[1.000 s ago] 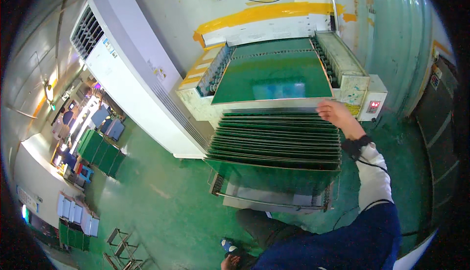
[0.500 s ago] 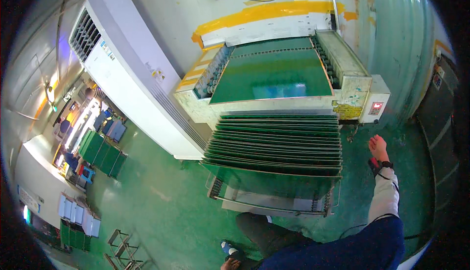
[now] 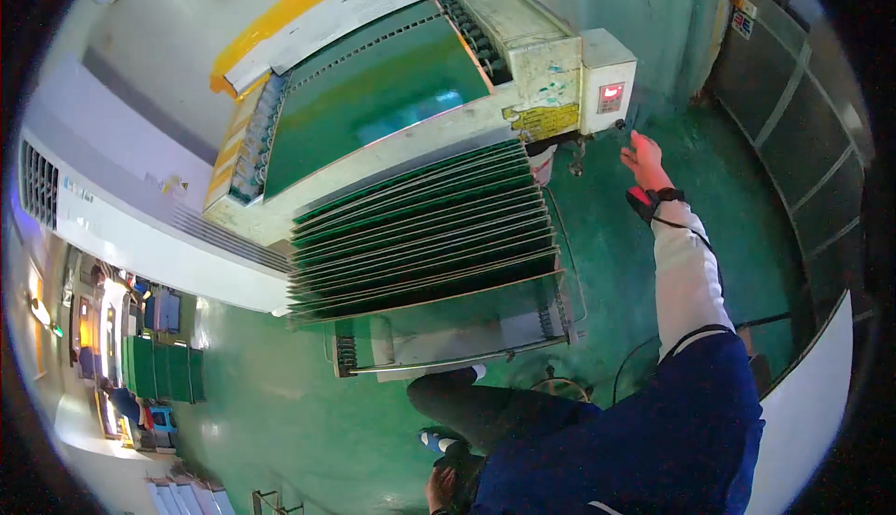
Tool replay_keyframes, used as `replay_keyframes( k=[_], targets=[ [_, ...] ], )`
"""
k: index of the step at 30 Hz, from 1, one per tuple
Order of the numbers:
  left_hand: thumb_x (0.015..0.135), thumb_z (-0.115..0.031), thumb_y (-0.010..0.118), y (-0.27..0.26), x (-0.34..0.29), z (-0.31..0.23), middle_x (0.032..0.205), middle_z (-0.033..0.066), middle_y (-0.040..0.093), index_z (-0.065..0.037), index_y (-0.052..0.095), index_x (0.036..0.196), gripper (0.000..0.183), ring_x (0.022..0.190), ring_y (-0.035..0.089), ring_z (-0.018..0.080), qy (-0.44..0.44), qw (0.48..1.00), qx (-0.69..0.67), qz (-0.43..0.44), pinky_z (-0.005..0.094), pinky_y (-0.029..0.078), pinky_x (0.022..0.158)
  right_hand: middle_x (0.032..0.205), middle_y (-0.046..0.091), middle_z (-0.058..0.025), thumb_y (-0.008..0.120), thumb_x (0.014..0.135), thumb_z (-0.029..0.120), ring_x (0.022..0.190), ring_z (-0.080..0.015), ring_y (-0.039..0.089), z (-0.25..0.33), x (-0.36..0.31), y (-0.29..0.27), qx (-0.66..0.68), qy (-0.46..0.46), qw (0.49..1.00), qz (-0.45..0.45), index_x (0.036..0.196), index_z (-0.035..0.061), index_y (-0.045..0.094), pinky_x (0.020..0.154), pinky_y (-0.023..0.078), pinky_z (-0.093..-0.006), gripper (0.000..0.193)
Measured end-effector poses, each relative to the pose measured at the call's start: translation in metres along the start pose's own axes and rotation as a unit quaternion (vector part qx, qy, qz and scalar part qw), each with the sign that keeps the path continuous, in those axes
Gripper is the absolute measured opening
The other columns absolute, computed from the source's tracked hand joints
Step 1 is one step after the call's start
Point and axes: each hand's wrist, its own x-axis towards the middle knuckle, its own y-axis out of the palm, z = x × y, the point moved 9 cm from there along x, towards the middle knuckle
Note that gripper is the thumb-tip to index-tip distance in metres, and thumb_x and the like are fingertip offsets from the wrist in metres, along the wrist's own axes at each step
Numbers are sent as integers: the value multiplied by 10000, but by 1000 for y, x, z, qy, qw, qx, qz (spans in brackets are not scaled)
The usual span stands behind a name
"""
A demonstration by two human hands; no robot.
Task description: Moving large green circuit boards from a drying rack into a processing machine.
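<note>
The right hand [image 3: 646,164]'s fingers are loosely parted and empty, near the control box [image 3: 609,81], right of centre. The left hand [image 3: 441,489], bottom centre, is too dark to tell. At centre, many green boards [image 3: 425,225] stand in a rack [image 3: 346,354]. Work seems well along, with at least 1 panel [image 3: 373,95], upper centre, left unracked on the roller machine [image 3: 546,71].

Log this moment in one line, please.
right hand: empty, nearest control box | left hand: low, grip unclear | green panels: standing in rack
</note>
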Motion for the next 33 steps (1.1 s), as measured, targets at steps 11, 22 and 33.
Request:
replay_keyframes(
  k=[11,22,33],
  targets=[
    [924,-290,383,3,0,-2,1479,11,318,-181,347,1418,507,1359,271,190,12,1000,-7,5,372,211,1111,1240,503,-100,691,822,262,966,-290,577,-5,20,24,-56,9,998,34,1315,33,399,782,493,-399,617],
    [901,-285,399,8,-7,-22,1465,16,348,-180,376,1403,513,1346,297,173,50,999,-8,5,361,235,1100,846,609,-39,675,796,169,640,-130,572,-6,44,31,-86,-67,994,-14,1057,24,518,544,476,-284,337],
    [886,-243,419,-6,7,-50,1417,4,417,-188,425,1364,481,1290,373,174,1,995,-87,46,311,268,1077,779,590,-73,694,746,119,561,-140,567,4,36,31,-58,-114,990,-57,990,-23,524,450,442,-262,331]
  ],
)
